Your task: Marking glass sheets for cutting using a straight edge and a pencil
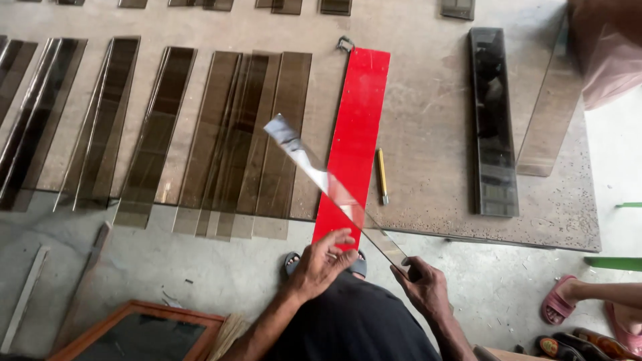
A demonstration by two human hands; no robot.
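Closest to me, my right hand pinches the near end of the narrow glass strip slanting above the red straightedge, my left hand open-fingered beside it, so I judge steady edge-only support works best.

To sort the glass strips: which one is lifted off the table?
The narrow clear strip, held slanting across the red straightedge by the right hand. The tinted strips all lie flat.
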